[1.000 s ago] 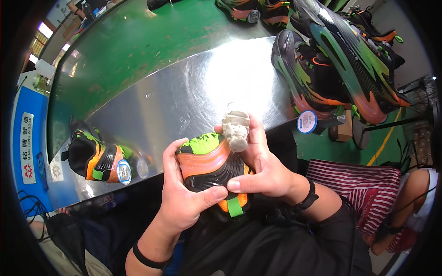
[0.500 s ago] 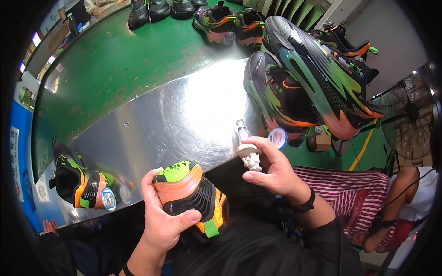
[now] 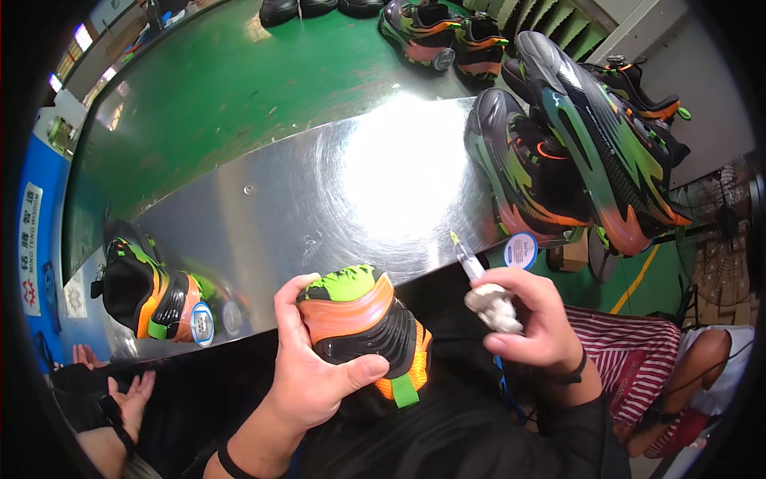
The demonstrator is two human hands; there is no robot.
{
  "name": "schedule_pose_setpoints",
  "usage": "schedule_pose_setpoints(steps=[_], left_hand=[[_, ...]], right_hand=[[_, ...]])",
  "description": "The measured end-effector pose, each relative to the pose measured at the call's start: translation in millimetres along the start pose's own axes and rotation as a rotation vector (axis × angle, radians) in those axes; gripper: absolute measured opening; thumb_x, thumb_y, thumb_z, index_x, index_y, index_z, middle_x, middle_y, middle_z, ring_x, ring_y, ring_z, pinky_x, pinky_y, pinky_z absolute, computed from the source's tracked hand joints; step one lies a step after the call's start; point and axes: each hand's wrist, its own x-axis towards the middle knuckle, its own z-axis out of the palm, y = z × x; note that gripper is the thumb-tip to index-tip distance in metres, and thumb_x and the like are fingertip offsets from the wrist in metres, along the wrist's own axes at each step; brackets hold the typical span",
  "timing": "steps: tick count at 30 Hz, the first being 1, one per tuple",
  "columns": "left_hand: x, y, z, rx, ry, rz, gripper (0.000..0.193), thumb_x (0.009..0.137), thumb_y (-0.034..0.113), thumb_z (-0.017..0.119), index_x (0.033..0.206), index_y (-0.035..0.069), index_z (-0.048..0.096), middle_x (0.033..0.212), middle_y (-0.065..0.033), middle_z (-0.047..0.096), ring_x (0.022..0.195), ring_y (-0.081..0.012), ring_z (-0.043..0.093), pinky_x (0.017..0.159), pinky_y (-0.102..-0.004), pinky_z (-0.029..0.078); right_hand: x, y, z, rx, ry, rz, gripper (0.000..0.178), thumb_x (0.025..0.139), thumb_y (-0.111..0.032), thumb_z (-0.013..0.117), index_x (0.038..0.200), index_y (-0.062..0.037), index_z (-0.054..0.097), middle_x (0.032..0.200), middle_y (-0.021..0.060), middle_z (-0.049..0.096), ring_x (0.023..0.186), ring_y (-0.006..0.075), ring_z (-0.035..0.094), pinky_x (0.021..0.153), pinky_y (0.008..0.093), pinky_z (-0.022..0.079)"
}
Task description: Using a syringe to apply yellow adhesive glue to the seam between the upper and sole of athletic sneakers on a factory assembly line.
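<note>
My left hand (image 3: pixel 315 387) is closed around a sneaker (image 3: pixel 359 319) with an orange midsole, black ribbed heel, green pull tab and bright green patch. The shoe is held in front of my body, near the metal table's front edge. To its right, my right hand (image 3: pixel 542 319) grips a clear syringe (image 3: pixel 467 257) with a thin yellow-green tip pointing up and left. A crumpled white wad (image 3: pixel 495 307) is wrapped around the syringe's lower part, between thumb and fingers. The syringe tip is apart from the shoe.
The metal tabletop (image 3: pixel 279 215) borders a green surface (image 3: pixel 239 96). One similar sneaker (image 3: pixel 148 287) stands at left; several more (image 3: pixel 590 152) are piled at right beside a round-labelled item (image 3: pixel 520 251). Another person's hand (image 3: pixel 132 399) shows lower left, a person in stripes (image 3: pixel 630 359) at right.
The whole view has shifted, moving the table and shoes rightward in the picture. My right hand has drawn slightly away from the shoe, tilting the syringe. Another person's open hand has appeared lower left.
</note>
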Motion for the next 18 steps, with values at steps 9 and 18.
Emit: schedule_pose_setpoints(steps=[9,18], left_hand=[[1,-4,-7,0.086,-0.019,0.054,0.097,0.07,0.021,0.086,0.134,0.004,0.015,0.121,-0.0151,0.051,0.112,-0.0203,0.054,0.1,-0.0368,0.043],[0,-14,9,0.262,-0.027,0.055,0.102,0.066,0.014,0.088,0.138,0.007,0.015,0.126,-0.0118,0.047,0.115,-0.019,0.051,0.103,-0.036,0.04]], right_hand=[[0,-30,15,0.818,-0.287,-0.352,0.081,0.073,-0.058,0.073,0.111,0.012,0.056,0.088,0.0201,0.064,0.07,0.0263,0.064,0.062,0.0357,0.049],[19,-52,12,0.644,-0.311,-0.256,0.083,0.078,-0.07,0.058,0.104,0.0086,0.06,0.076,0.0176,0.066,0.058,0.0229,0.06,0.049,0.0322,0.042]])
